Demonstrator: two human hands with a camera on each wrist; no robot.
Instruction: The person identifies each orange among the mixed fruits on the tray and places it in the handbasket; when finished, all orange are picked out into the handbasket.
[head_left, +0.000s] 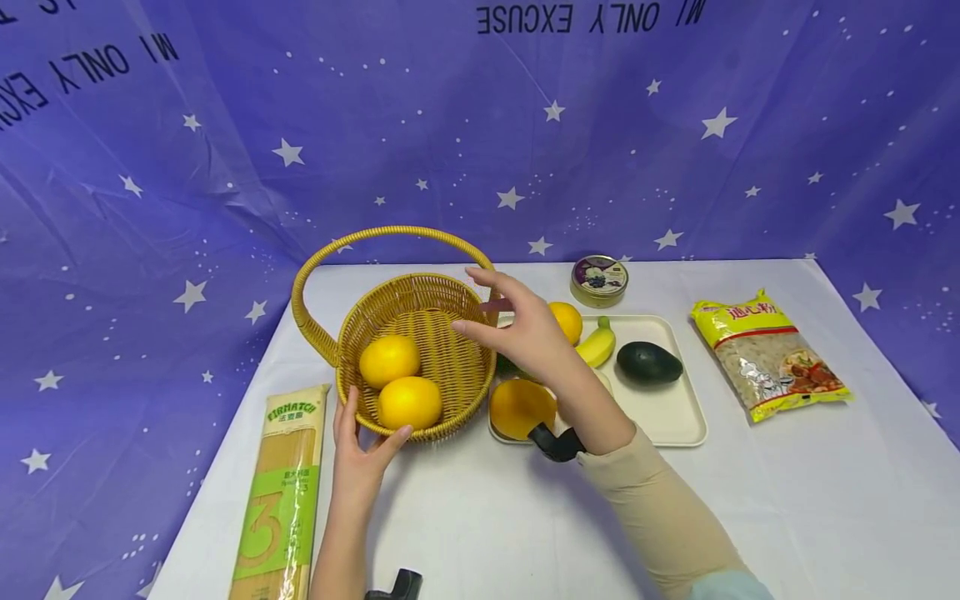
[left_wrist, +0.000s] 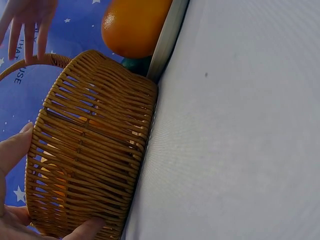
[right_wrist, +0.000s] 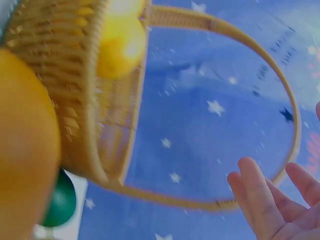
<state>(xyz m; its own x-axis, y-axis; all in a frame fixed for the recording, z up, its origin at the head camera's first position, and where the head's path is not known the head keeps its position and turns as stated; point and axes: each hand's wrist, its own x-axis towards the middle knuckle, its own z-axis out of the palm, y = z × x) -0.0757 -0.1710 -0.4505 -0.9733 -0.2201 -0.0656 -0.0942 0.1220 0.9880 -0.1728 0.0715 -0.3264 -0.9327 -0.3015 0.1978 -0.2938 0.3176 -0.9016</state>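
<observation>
On the white surface (head_left: 480, 521), a wicker basket (head_left: 461, 358) stands with its handle (head_left: 397, 231) raised, and two yellow fruits (head_left: 389, 360) (head_left: 409, 403) lie inside it against its left and near wall. The left hand (head_left: 362, 467) rests on the basket's near-left side, its fingers spread against the outside. The right hand (head_left: 525, 329) hangs at the basket's right rim close to the handle, fingers released and spread, holding nothing; whether they touch the handle I cannot tell. Just right of the basket is a cream tray (head_left: 678, 417) with a large orange fruit (head_left: 521, 410) nearest the basket, a banana (head_left: 597, 343) farther off and a dark avocado (head_left: 649, 363) beyond that. A round tin (head_left: 599, 279) stands behind and right of the basket; a spaghetti pack (head_left: 277, 500) lies to its left, and a pasta bag (head_left: 768, 354) lies well to its right.
</observation>
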